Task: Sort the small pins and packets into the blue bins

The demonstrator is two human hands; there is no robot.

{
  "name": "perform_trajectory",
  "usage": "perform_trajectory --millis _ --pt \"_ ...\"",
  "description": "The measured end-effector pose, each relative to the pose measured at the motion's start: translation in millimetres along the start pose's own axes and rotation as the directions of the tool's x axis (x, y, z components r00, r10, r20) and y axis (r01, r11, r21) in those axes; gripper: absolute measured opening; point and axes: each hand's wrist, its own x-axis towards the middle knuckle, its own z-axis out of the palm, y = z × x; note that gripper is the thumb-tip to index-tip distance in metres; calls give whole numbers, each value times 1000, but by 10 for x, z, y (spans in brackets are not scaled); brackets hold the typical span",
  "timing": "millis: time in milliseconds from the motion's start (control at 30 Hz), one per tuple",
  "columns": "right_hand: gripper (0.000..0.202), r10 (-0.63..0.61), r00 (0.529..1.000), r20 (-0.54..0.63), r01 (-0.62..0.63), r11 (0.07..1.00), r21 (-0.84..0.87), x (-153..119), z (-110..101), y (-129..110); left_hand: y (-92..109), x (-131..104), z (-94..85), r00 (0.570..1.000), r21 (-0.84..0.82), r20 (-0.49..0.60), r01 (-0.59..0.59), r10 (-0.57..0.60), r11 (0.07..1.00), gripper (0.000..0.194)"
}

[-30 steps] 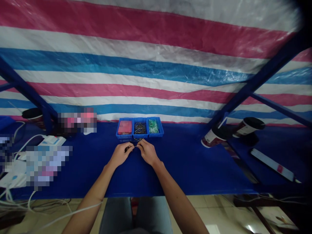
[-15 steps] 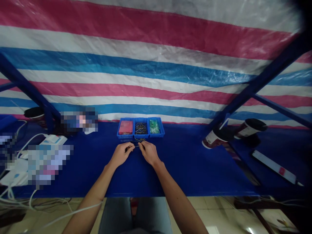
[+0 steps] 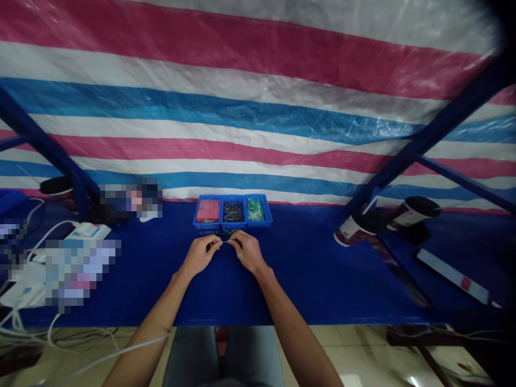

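My left hand (image 3: 202, 252) is closed in a pinch over the blue tabletop (image 3: 314, 279), thumb against fingers. Facing it, my right hand (image 3: 246, 250) pinches too. A thin, pale, rod-like piece (image 3: 224, 242) spans the small gap between the fingertips; its kind is too small to make out. Just beyond my fingers lie several slim dark-and-gold pieces, like screws (image 3: 231, 231). Behind them stand three joined blue bins: the left bin (image 3: 207, 226) holds pink-red flat pieces, the middle bin (image 3: 234, 224) dark-and-gold screw-like pieces, the right bin (image 3: 260, 223) clear-green plastic pieces.
White power strips (image 3: 80, 234) and cables lie at the left. To the right are a dark-lidded tub (image 3: 351, 230), a second tub (image 3: 415, 212) and another power strip (image 3: 451, 275). A striped plastic sheet (image 3: 258, 97) hangs behind, between blue frame bars.
My right fingertips have shifted slightly left, toward my left hand, narrowing the gap across the thin piece. My left hand stays nearly still.
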Motion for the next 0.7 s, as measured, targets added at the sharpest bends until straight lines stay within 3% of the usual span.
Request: perform_trajectory --millis 700 --pt "15 -41 999 -6 41 991 126 -7 4 -103 13 -13 -11 998 -36 45 -33 35 999 29"
